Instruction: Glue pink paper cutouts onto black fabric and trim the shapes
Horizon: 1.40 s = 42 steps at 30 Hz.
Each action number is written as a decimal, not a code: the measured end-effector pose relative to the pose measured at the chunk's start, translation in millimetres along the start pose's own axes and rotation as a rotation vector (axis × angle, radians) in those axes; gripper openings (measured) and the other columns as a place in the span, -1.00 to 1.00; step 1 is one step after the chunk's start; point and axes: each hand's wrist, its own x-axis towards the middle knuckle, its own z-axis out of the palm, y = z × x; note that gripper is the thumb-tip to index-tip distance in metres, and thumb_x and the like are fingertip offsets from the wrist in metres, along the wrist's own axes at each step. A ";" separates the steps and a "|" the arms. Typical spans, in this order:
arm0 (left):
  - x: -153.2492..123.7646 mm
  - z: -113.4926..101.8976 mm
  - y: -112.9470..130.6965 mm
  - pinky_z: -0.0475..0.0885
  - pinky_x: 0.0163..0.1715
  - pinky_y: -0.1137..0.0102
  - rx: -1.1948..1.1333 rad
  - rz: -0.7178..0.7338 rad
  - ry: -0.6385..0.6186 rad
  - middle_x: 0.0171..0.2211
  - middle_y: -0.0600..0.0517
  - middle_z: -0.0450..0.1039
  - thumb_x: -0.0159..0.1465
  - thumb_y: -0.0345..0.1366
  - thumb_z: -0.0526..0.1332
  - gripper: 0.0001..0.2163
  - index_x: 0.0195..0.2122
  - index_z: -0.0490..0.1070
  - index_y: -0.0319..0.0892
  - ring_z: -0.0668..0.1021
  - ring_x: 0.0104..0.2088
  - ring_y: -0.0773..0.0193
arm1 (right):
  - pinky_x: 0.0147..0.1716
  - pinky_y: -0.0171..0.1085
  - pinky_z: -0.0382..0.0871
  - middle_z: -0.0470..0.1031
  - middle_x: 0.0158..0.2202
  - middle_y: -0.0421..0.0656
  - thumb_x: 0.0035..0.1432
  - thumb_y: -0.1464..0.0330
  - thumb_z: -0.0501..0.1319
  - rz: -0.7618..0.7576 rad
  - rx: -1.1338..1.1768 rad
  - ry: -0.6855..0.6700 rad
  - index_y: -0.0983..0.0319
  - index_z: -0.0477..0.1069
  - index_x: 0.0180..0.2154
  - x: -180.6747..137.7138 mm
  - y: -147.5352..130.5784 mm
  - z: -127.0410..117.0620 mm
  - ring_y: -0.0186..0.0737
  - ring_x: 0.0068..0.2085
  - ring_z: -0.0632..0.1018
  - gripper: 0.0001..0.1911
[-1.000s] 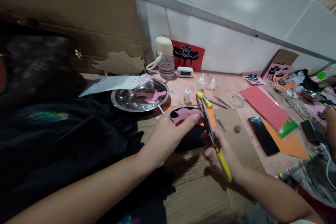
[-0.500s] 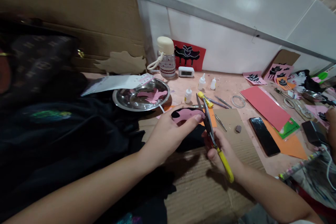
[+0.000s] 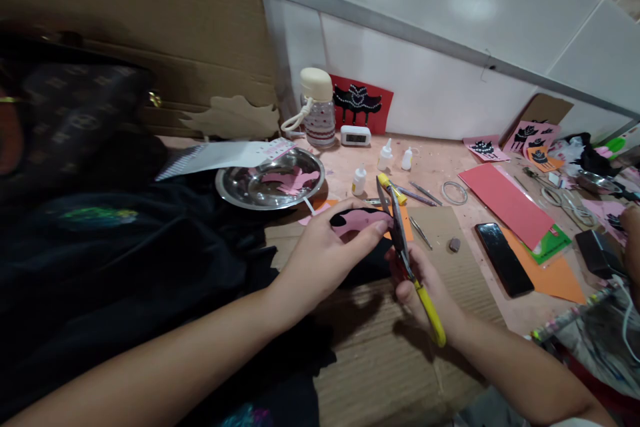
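Observation:
Between the thumb and fingers of my left hand is a curved pink piece with black edging, perhaps paper or foam. My right hand grips scissors with yellow handles, their blades pointing up and slightly parted at the piece's right end. Whether the blades bite into it I cannot tell. Black fabric lies below the hands on corrugated cardboard. Just beyond the blades are a yellow tube and an orange sheet.
A metal bowl holds pink cutouts. Small white bottles, a clear bottle and a digital clock stand farther back. To the right lie tweezers, a phone and a red sheet. Another person's hand shows at the right edge.
The pink piece and my left hand have shifted very slightly to the right. My right hand and the scissors stay nearly where they were.

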 end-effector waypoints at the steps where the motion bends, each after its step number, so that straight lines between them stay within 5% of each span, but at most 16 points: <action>1: 0.2 0.0 -0.3 0.64 -0.16 0.29 -0.001 -0.001 -0.002 -0.27 -0.04 0.71 0.13 -0.09 0.34 -0.80 -0.36 0.52 -0.11 0.71 -0.23 0.08 | -0.25 -0.25 0.41 0.30 -0.30 -0.22 0.11 -0.21 0.37 0.004 -0.001 0.002 0.08 0.42 0.00 -0.1 0.0 0.2 -0.18 -0.29 0.38 -0.36; 42: -0.2 0.2 -0.8 0.63 -0.17 0.27 -0.004 0.001 -0.001 -0.37 -0.01 0.67 0.14 -0.07 0.32 -0.79 -0.37 0.53 -0.10 0.70 -0.25 0.06 | -0.39 -0.29 0.32 0.32 -0.36 -0.25 0.00 -0.33 0.35 0.013 -0.054 0.055 0.11 0.40 -0.09 4.9 -12.3 3.5 -0.23 -0.37 0.34 -0.26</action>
